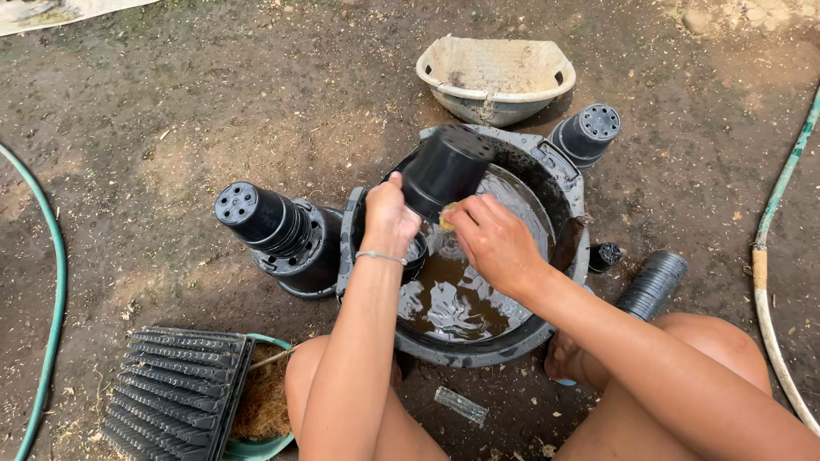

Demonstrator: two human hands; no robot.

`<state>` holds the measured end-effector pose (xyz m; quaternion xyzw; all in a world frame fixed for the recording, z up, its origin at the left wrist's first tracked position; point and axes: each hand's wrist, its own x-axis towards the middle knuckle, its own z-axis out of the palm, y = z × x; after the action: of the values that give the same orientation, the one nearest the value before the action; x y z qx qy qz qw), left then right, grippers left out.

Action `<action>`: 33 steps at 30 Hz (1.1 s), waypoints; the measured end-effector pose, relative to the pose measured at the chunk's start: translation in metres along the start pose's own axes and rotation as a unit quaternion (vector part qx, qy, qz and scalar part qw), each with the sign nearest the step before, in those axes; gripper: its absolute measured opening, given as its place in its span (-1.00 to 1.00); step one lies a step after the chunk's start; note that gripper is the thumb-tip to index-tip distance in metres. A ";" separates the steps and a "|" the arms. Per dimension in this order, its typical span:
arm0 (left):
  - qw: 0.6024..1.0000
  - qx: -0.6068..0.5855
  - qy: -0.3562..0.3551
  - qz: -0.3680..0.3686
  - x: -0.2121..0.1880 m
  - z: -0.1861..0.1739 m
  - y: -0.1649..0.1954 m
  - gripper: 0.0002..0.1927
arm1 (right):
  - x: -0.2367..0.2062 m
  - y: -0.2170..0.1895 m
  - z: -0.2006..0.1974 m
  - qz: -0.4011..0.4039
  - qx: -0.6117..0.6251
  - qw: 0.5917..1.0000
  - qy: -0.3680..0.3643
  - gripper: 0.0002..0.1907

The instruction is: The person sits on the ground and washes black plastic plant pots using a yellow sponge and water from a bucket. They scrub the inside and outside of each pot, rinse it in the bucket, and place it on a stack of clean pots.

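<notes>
The left hand (389,218) grasps a glossy black plastic plant pot (446,171), tilted bottom-up over a black round tub (547,171) of brown water; the right hand (494,243) presses a yellow sponge (447,218) against it.

The left hand (389,218) covers the rim of the black pot (446,175), so its fingers cannot be seen past the edge. The right hand (494,242) hides most of a small yellowish scrubbing piece (447,218); what it is cannot be told. The muddy water (457,294) conceals the bottom of the basin (564,192). The green hose (53,282) runs off the left and bottom edges, and the pale hose (773,256) leaves at the right. The black trays (175,393) are cut by the bottom edge and cover part of the green bowl (265,448). Both knees are cropped below.
</notes>
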<state>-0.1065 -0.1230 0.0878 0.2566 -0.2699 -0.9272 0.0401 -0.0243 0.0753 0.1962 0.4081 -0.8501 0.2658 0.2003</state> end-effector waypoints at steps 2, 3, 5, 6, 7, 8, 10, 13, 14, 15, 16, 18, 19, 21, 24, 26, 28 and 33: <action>0.998 -0.056 0.017 -0.012 0.008 -0.001 0.013 -0.67 | 0.004 0.006 -0.003 0.029 0.006 1.000 0.011 -0.74; 0.997 -0.069 0.028 -0.019 0.011 -0.003 0.018 -0.65 | 0.006 0.008 -0.006 0.044 0.008 0.999 0.018 -0.74; 0.995 -0.084 0.039 -0.027 0.014 -0.007 0.018 -0.65 | 0.010 0.014 -0.011 0.066 0.029 0.995 0.062 -0.76; 0.995 -0.085 0.038 -0.028 0.014 -0.009 0.015 -0.66 | 0.012 0.015 -0.013 0.078 0.039 0.993 0.083 -0.77; 0.995 -0.087 0.035 -0.028 0.015 -0.009 0.012 -0.66 | 0.014 0.014 -0.014 0.063 0.048 0.993 0.091 -0.77; 0.995 -0.082 0.049 -0.018 0.015 -0.009 0.007 -0.67 | 0.015 0.013 -0.014 0.046 0.057 0.992 0.101 -0.77; 0.994 -0.071 0.079 0.002 0.014 -0.008 -0.009 -0.69 | 0.017 0.009 -0.011 0.011 0.063 0.993 0.094 -0.76; 0.999 -0.030 0.010 -0.006 0.009 -0.004 -0.012 -0.70 | 0.015 0.003 -0.008 -0.026 0.050 0.996 0.065 -0.75; 0.999 -0.036 0.004 -0.019 0.008 -0.002 -0.009 -0.68 | 0.016 0.003 -0.008 -0.027 0.043 0.996 0.067 -0.76; 0.999 -0.041 -0.001 -0.032 0.007 -0.002 -0.006 -0.66 | 0.016 0.006 -0.009 -0.027 0.037 0.997 0.067 -0.77; 0.998 -0.046 -0.007 -0.045 0.006 -0.001 -0.003 -0.63 | 0.017 0.009 -0.010 -0.003 0.042 0.995 0.092 -0.77; 0.995 -0.067 0.004 -0.070 0.006 -0.001 0.001 -0.64 | 0.022 0.020 -0.013 0.038 0.050 0.988 0.142 -0.77; 0.993 -0.078 0.011 -0.083 0.005 -0.002 0.001 -0.64 | 0.025 0.028 -0.015 0.060 0.062 0.985 0.147 -0.78; 0.988 -0.133 -0.010 -0.071 0.007 -0.005 -0.005 -0.79 | 0.031 0.040 -0.016 0.105 0.089 0.978 0.156 -0.80; 0.995 -0.101 0.011 -0.025 0.010 -0.007 -0.013 -0.87 | 0.030 0.041 -0.011 0.194 0.160 0.960 0.126 -0.84; 0.996 -0.087 0.037 0.008 0.008 -0.007 -0.015 -0.88 | 0.025 0.031 -0.003 0.166 0.154 0.963 0.146 -0.82; 0.992 -0.114 0.050 0.034 0.005 -0.005 -0.015 -0.88 | 0.018 0.016 0.005 0.114 0.139 0.973 0.146 -0.81; 0.994 -0.025 0.105 0.025 -0.002 -0.002 -0.023 -0.62 | 0.010 -0.009 0.021 -0.015 0.091 0.992 0.084 -0.69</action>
<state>-0.1019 -0.1040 0.0752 0.3447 -0.2475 -0.9002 0.0976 -0.0256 0.0517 0.1876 0.4133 -0.7965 0.3725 0.2366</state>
